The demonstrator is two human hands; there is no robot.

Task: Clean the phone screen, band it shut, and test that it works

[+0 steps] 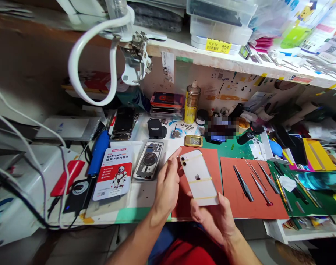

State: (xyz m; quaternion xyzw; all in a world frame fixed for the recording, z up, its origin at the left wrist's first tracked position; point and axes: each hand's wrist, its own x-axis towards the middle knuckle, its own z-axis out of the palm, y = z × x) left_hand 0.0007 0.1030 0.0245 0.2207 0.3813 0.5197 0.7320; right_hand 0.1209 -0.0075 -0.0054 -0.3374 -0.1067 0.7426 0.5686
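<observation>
A white smartphone (202, 189) is held back side up over a reddish-brown mat (184, 209). Thin yellow rubber bands run across its back in several places. My right hand (213, 221) grips the lower end, with the thumb at one edge and fingers at the other. Alongside the upper left edge, my left hand (166, 184) has its fingers stretched out; whether they touch the phone I cannot tell. Just left of that hand lies an opened phone with a transparent-looking back (148, 160). Beside it is a white and red battery package (112, 173).
Tweezers (243, 183) and several slim tools lie on a second reddish-brown mat (228, 209) at right. A yellow spray can (192, 102) stands at the back. Overhead runs a loaded shelf (212, 60) with a white looped lamp arm (74, 70). Cables (41, 117) hang at left.
</observation>
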